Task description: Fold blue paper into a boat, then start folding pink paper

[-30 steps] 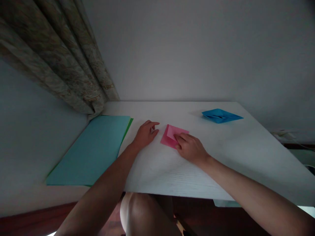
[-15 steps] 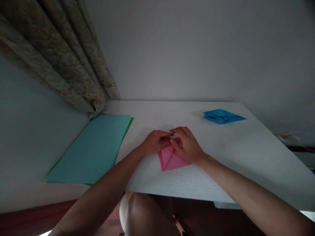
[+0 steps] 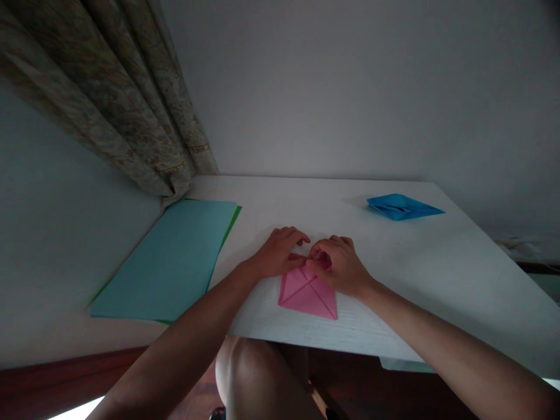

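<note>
A folded pink paper (image 3: 307, 293) lies on the white table (image 3: 437, 274) near its front edge, creased into triangles. My left hand (image 3: 280, 253) and my right hand (image 3: 339, 265) meet at the paper's far edge. The fingers of both are curled and pinch that edge between them. The near part of the paper lies flat, pointing towards me.
A stack of light blue and green sheets (image 3: 175, 259) lies at the table's left. A folded blue paper boat (image 3: 402, 206) sits at the back right. A patterned curtain (image 3: 122, 111) hangs at the left corner. My knee (image 3: 249, 373) shows below the table edge.
The pink paper has been turned and drawn closer to the front edge. My left hand came over from the bare table to join my right hand on its far edge.
</note>
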A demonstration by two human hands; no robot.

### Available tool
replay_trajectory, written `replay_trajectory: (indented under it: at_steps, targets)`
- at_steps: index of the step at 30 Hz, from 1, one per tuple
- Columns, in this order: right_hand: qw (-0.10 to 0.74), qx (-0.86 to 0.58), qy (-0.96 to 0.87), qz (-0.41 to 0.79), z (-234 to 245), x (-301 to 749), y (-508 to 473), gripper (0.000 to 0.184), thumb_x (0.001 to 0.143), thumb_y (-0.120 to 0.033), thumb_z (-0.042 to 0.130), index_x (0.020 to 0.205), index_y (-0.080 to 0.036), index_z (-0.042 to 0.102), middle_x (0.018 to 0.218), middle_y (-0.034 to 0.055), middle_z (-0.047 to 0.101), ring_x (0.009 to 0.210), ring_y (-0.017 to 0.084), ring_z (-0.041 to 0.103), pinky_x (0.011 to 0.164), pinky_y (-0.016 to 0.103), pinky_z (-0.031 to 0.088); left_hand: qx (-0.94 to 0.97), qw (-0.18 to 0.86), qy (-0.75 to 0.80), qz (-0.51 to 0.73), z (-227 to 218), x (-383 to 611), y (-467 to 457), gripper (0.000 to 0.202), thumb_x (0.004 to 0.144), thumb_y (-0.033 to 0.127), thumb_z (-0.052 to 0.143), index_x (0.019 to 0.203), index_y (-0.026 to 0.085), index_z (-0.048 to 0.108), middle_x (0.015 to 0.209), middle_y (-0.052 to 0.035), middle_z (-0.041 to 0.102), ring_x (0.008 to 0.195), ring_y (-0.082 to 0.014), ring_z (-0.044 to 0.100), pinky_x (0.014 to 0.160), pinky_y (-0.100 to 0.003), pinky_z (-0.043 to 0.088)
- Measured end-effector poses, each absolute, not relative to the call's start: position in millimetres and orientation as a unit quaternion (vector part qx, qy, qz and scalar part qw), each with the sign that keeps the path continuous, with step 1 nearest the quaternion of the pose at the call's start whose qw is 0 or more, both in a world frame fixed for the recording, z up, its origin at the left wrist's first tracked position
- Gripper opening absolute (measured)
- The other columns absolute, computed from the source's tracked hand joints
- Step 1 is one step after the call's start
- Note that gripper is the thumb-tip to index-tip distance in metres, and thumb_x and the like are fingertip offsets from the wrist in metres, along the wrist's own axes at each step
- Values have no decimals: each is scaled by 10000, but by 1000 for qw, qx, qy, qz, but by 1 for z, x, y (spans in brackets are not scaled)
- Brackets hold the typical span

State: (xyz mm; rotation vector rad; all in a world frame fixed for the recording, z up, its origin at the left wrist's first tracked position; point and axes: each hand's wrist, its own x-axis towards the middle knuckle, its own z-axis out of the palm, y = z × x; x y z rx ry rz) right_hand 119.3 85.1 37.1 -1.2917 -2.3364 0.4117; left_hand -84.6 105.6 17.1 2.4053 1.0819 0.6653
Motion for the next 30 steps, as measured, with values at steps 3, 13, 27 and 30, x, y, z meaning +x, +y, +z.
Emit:
replay_trajectory:
  at_steps: [3,13,27,30]
  targets:
    - [198,-479,-842,148,40,118,80,66,720,-169,632,763,-218,646,691,-1,660,762,221,554,862,444,285,870,203,383,235,18,-85,105,299,866,346,698,1099,186,598,1034,-71,641,1006,-242,587,901,-379,397]
    - [153,-508,-819,219,40,118,75,153,789,-158,642,904,-238,706,641,-26,608,792,209,546,881,418,263,805,235,474,270,38,-91,85,137,931,304,589,901,176,629,899,-36,642,835,-176,599,759,-296,440]
    - [149,-440,-866,185,44,107,74,303,923,-361,547,676,-190,582,657,1,606,742,194,537,817,379,256,698,186,640,261,27,-93,-14,100,827,186,732,738,199,688,802,-12,678,851,-227,593,791,-383,371]
    - [149,-419,-880,169,43,101,76,311,931,-350,555,666,-189,573,640,3,591,719,187,540,807,363,269,706,202,624,269,29,-94,-13,147,867,193,690,721,204,693,798,-10,677,845,-218,591,795,-386,378]
